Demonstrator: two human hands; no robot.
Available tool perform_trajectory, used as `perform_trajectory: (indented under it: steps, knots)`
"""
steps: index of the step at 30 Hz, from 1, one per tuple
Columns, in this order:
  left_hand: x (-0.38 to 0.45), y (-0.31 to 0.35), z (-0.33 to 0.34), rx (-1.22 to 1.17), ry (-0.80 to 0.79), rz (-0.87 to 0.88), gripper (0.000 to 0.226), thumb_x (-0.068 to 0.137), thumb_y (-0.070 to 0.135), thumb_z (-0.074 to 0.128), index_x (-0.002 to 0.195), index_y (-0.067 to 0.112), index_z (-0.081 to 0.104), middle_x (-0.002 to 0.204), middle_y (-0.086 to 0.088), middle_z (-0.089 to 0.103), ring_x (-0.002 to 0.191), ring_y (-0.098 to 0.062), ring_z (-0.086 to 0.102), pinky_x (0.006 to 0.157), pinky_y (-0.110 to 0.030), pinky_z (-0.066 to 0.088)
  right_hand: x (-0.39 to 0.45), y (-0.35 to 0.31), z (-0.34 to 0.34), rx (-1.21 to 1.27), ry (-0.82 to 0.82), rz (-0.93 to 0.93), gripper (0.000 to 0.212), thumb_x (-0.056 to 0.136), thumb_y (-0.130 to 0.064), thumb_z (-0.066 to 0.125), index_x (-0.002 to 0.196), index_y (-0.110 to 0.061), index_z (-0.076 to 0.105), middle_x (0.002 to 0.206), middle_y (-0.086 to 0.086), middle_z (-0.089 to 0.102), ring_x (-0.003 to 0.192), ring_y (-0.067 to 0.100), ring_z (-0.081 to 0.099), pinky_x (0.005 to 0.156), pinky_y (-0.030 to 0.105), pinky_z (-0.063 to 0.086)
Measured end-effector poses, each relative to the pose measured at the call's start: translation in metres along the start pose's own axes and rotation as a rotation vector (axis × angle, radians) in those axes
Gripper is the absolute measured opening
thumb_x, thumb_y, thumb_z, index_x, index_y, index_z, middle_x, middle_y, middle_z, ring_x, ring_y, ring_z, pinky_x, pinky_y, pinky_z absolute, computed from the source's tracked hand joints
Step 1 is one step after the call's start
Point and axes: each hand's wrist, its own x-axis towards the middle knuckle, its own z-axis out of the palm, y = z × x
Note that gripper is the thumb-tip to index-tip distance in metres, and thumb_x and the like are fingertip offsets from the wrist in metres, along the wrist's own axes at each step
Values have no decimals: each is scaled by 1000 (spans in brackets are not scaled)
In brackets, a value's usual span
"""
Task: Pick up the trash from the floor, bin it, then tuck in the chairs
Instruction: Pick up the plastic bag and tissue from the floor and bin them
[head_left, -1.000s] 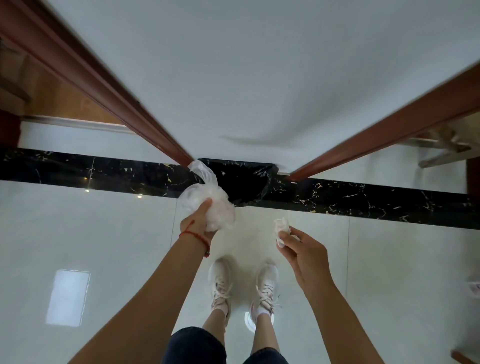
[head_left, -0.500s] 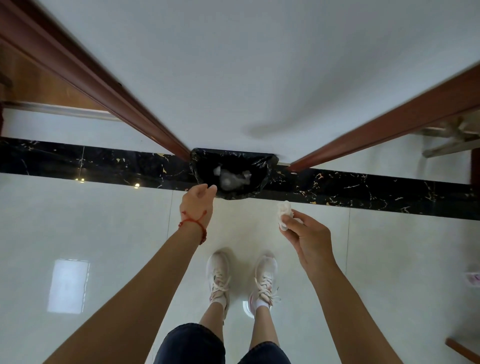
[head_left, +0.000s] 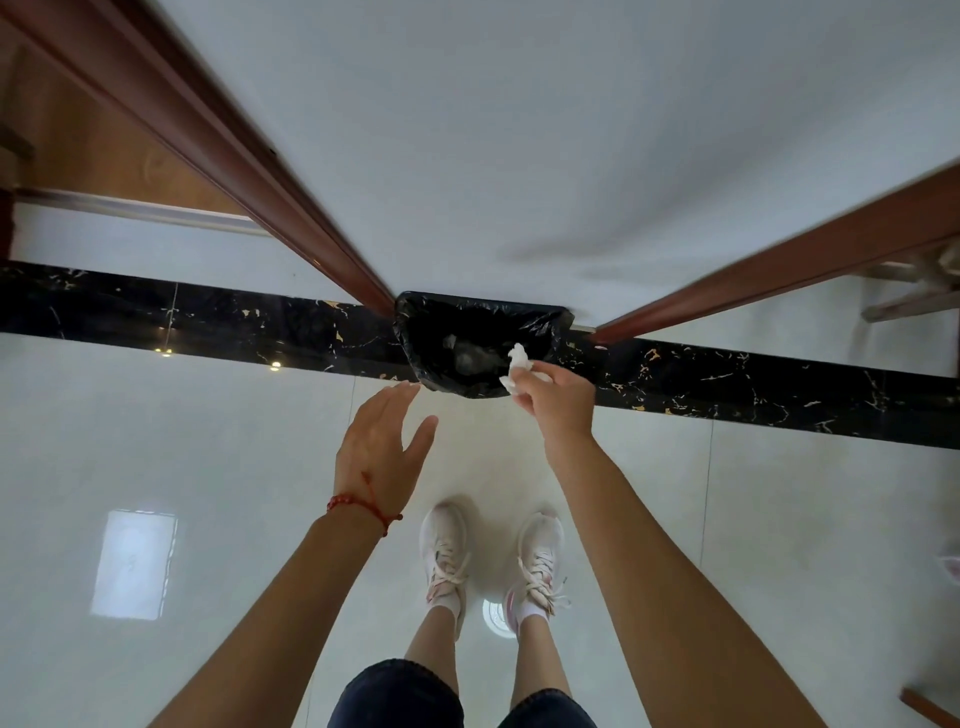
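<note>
Tissue pinched in right hand now hangs over the bin; left hand, fingers spread empty, has already dropped its bag.

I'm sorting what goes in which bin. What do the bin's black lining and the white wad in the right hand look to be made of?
Bin liner: thin black plastic film, by its glossy, crinkled folds over the rim. White wad, pinched by the right hand over the bin: probably tissue or soft paper, matte and crumpled; blur leaves it open.

Bin against the wall, tissue over its near-right rim.
</note>
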Motion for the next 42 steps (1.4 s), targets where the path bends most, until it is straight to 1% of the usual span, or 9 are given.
perform_trajectory:
  steps: [1,3,6,8,10,13,22,30,42]
  knots:
    - [0,-1,-2,0,3,0,42,88,25,54,127,10,49,133,-12,53,126,-26,44,103,-38,36,4,-3,6,23,-11,-2,7,72,-7,71,75,-13,70,78,7,66,67,13,62,70,25,56]
    - [1,-3,-6,9,5,5,43,88,26,53,127,10,48,134,-12,52,127,-27,43,104,-38,35,11,-7,15,63,-23,36,31,73,-12,73,103,-6,67,90,9,65,73,14,62,70,23,55]
    - [4,-4,-13,29,14,3,43,89,27,52,128,10,47,135,-12,51,127,-27,43,105,-38,34,13,-9,13,-6,-18,81,58,75,-18,73,126,0,51,84,7,65,74,17,63,91,37,53]
    - [5,-4,-17,33,21,3,43,89,28,52,129,10,47,136,-11,50,128,-27,42,104,-39,34,7,-9,6,-83,-11,46,57,77,-17,71,125,4,50,99,22,67,93,29,65,97,45,47]
    - [5,-3,-22,41,24,12,44,89,28,52,129,10,47,136,-12,50,128,-28,42,105,-39,34,-2,-8,-4,-176,-18,-27,52,78,-18,70,124,-1,53,117,20,63,109,27,60,101,39,45]
    - [3,4,-30,62,27,54,43,89,27,52,128,9,47,135,-13,51,129,-28,42,104,-39,34,-21,-9,-19,-380,-25,-204,47,81,-24,66,124,-9,55,128,6,59,112,16,56,91,23,41]
    - [-22,46,-73,144,15,209,44,89,27,52,128,7,47,136,-13,50,131,-28,39,107,-36,29,-109,-26,-71,-786,44,-600,48,90,-34,54,133,-14,46,143,4,44,134,15,35,105,32,34]
    - [-70,96,-110,151,-29,332,44,88,26,54,128,8,48,137,-12,49,132,-28,38,110,-37,26,-189,-49,-120,-743,174,-615,48,91,-37,49,135,-18,42,145,-1,40,135,12,31,107,28,27]
    - [-129,168,-128,178,-91,547,43,88,25,56,126,5,50,135,-14,50,130,-29,40,109,-40,30,-272,-40,-179,-699,358,-576,50,91,-42,49,136,-20,41,145,0,41,135,14,31,107,31,30]
